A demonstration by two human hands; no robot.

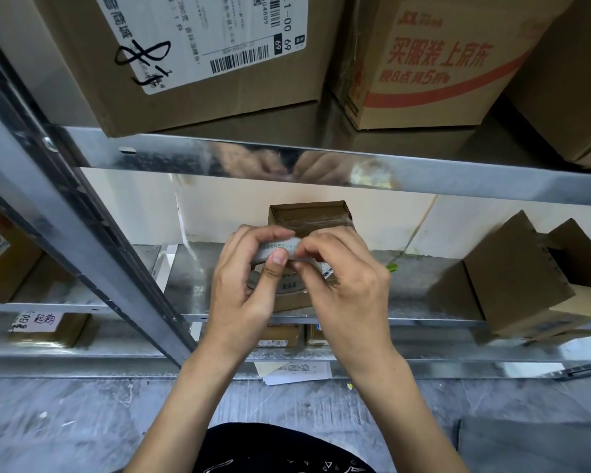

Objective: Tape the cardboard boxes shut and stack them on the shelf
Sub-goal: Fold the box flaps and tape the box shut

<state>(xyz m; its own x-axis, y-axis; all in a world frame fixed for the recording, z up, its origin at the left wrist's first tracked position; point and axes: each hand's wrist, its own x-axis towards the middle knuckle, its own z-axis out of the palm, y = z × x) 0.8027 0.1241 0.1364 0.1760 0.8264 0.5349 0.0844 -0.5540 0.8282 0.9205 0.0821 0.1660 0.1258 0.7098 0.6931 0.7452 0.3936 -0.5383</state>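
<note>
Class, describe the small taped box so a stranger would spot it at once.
Find the middle metal shelf. At its back, just beyond both hands, stands a small box. Shiny clear tape bands it, unlike the untaped open box at right.

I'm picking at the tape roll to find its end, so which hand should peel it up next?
Right, probably. The right hand has its fingertips pinching at the rim of the tape roll, while the left hand wraps the roll and steadies it with its thumb.

Small taped cardboard box upright on metal shelf
</note>
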